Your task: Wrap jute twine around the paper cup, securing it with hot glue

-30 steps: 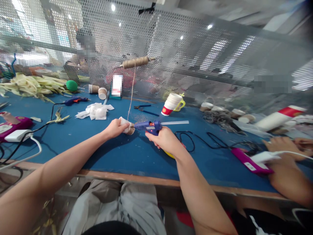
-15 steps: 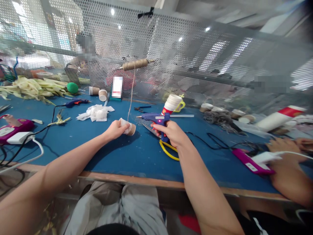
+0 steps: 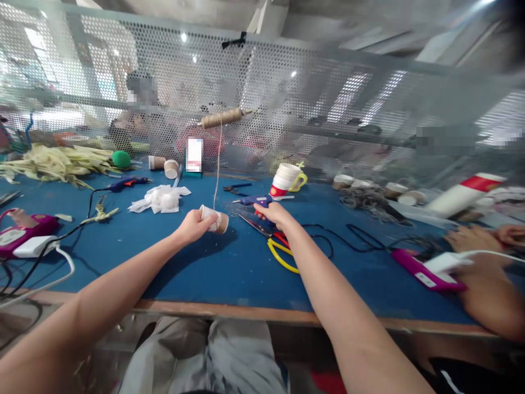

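My left hand (image 3: 196, 225) is closed around a small paper cup (image 3: 221, 222) that lies tipped on its side just over the table. Brown twine is wound round one end of the cup. From it a strand runs up to the twine spool (image 3: 221, 119) on the mesh panel. My right hand (image 3: 274, 213) grips a blue hot glue gun (image 3: 256, 201) by its handle, the nozzle pointing left and a glue stick poking out behind. Below that hand lie scissors (image 3: 283, 261) with yellow and red handles, partly covered by my forearm.
Stacked paper cups (image 3: 286, 178) stand behind the glue gun. Pliers (image 3: 238, 188), white tissue (image 3: 162, 198), a second glue gun (image 3: 127, 184) and corn husks (image 3: 53, 164) lie around the blue table. Another person's hand (image 3: 471, 243) rests at right beside a purple power strip (image 3: 426, 271).
My right hand has carried the glue gun away from me, towards the stacked cups and lower to the table, uncovering more of the scissors. My left hand stays on the cup.
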`<action>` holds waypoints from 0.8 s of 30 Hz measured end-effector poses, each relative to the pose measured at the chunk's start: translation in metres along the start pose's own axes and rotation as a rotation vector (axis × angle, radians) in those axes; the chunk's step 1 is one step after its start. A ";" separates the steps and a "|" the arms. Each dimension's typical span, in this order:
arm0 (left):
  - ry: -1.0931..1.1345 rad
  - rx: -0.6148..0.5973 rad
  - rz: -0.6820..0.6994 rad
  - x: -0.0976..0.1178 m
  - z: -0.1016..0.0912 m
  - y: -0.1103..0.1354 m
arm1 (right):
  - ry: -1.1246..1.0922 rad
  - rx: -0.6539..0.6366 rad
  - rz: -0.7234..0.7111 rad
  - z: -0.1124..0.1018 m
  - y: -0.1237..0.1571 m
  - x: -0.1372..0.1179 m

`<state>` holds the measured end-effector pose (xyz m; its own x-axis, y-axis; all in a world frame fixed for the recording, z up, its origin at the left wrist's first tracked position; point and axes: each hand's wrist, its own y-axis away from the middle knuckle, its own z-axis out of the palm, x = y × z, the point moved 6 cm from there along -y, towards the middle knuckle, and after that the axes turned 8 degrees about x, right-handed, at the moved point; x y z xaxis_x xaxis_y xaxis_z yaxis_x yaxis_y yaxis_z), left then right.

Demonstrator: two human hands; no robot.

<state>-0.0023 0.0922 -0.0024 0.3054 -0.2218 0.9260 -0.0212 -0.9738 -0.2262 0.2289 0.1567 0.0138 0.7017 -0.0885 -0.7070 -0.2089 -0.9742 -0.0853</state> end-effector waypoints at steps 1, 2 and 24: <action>-0.006 0.002 -0.001 0.001 0.000 0.001 | 0.064 0.024 -0.006 -0.001 -0.002 0.002; -0.015 0.005 0.001 0.002 0.000 0.002 | 0.125 0.051 -0.012 -0.003 -0.003 0.002; 0.302 -0.099 -0.107 0.023 0.009 0.020 | -0.528 -0.125 -0.451 0.003 0.090 -0.090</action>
<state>0.0131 0.0678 0.0116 0.0153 -0.1082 0.9940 -0.1011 -0.9892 -0.1062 0.1451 0.0778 0.0679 0.2701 0.4112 -0.8706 0.1267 -0.9116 -0.3912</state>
